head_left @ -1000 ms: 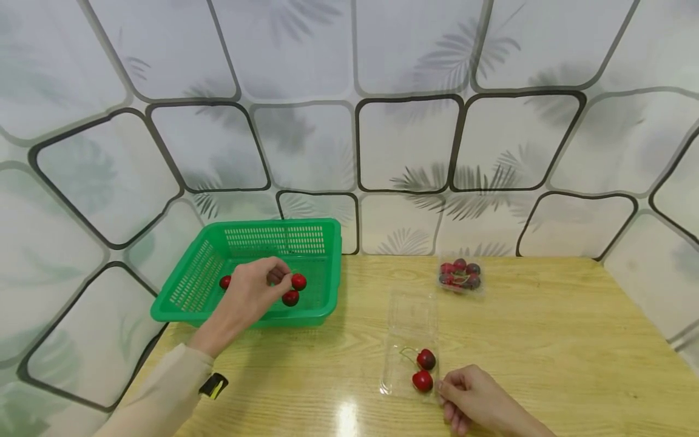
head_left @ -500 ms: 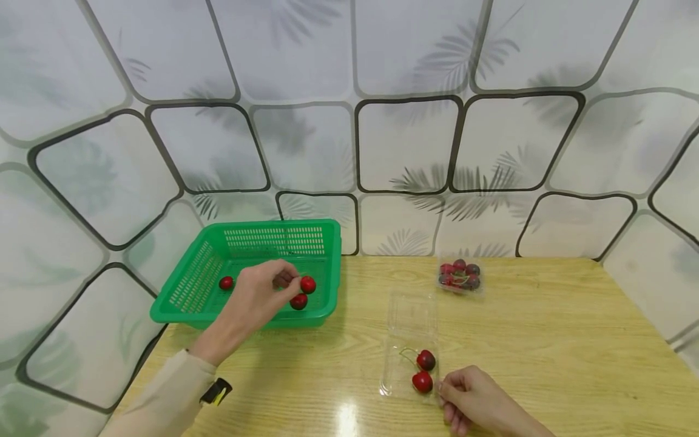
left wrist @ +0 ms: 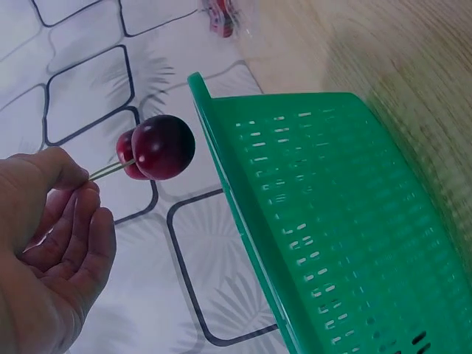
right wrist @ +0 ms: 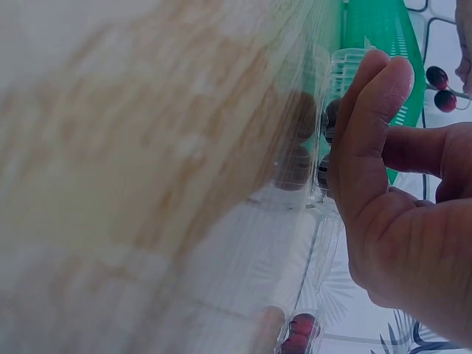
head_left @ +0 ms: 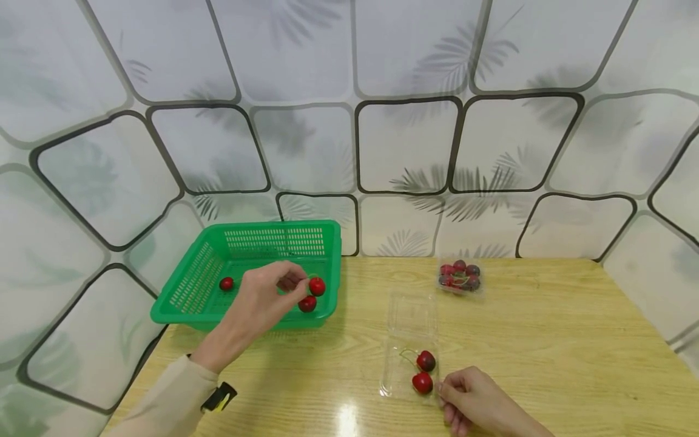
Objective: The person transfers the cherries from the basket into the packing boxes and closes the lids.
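Observation:
My left hand (head_left: 267, 297) is over the right part of the green basket (head_left: 218, 318), pinching the thin stems of a pair of cherries (head_left: 317, 286). In the left wrist view the two cherries (left wrist: 164, 147) dangle from thumb and fingertips, beside the basket rim (left wrist: 243, 214). A clear plastic box (head_left: 386, 370) lies open on the table, its lid (head_left: 412, 311) folded away from me. Inside it are two cherries (head_left: 423, 383), one with a stem showing. Thumb and forefinger of my right hand (head_left: 472, 397) pinch the box's right edge; that contact is partly hidden in the right wrist view.
One loose cherry (head_left: 226, 283) lies at the left inside the basket. Toward the back of the wooden table (head_left: 546, 340) stands a second clear box (head_left: 460, 278) filled with several cherries. A patterned curtain or wall covering (head_left: 409, 145) rises behind the table.
The left hand has shifted a little to the right with the hanging cherries, uncovering the loose cherry in the basket. The right hand and the open box have stayed in place.

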`<state>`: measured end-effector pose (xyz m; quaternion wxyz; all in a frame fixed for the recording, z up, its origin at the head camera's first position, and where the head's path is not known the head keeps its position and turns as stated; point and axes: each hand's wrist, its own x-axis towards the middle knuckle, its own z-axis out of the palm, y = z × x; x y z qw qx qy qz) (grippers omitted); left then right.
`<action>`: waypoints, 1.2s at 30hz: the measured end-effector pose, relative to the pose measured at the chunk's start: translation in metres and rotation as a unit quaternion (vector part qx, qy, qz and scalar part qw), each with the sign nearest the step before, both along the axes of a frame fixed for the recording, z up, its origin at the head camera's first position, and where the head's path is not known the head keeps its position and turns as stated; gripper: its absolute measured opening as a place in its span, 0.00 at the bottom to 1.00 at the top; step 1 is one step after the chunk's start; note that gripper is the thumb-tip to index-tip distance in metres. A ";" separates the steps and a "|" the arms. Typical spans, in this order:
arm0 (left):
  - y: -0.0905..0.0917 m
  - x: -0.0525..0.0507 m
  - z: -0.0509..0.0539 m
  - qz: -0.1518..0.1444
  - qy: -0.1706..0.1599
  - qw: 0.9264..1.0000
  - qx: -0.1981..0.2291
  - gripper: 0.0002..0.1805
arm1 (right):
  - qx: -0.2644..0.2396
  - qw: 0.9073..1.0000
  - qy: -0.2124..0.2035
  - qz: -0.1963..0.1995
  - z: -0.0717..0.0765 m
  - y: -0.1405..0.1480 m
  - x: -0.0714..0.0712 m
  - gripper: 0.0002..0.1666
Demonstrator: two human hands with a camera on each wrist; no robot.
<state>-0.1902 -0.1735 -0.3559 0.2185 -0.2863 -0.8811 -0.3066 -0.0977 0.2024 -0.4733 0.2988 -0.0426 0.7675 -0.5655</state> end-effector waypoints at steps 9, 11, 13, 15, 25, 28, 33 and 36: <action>0.015 0.008 -0.001 -0.037 0.005 0.999 0.027 0.06 | -0.005 1.000 -0.003 0.005 0.000 0.001 0.000 0.17; 0.018 0.009 -0.002 -0.044 0.007 0.999 0.031 0.06 | -0.006 1.000 -0.003 0.006 0.001 0.001 -0.001 0.17; 0.021 0.011 -0.004 -0.049 0.007 0.998 0.035 0.07 | -0.007 1.000 -0.002 0.006 0.001 0.001 0.000 0.17; 0.024 0.012 -0.005 -0.055 0.002 0.998 0.040 0.07 | -0.008 1.000 -0.001 0.007 0.001 0.001 -0.001 0.17; 0.045 0.023 -0.019 -0.097 -0.077 0.989 0.075 0.06 | 0.003 1.000 0.016 0.024 0.004 0.003 -0.003 0.18; 0.053 0.025 -0.025 -0.106 -0.103 0.986 0.074 0.06 | 0.004 1.000 0.015 0.025 0.004 0.002 -0.003 0.18; 0.065 0.028 -0.036 -0.117 -0.154 0.979 0.069 0.05 | 0.019 1.000 0.012 0.021 0.004 0.002 -0.004 0.19; 0.071 0.031 -0.043 -0.118 -0.177 0.975 0.073 0.06 | 0.021 0.999 0.014 0.022 0.005 0.002 -0.004 0.19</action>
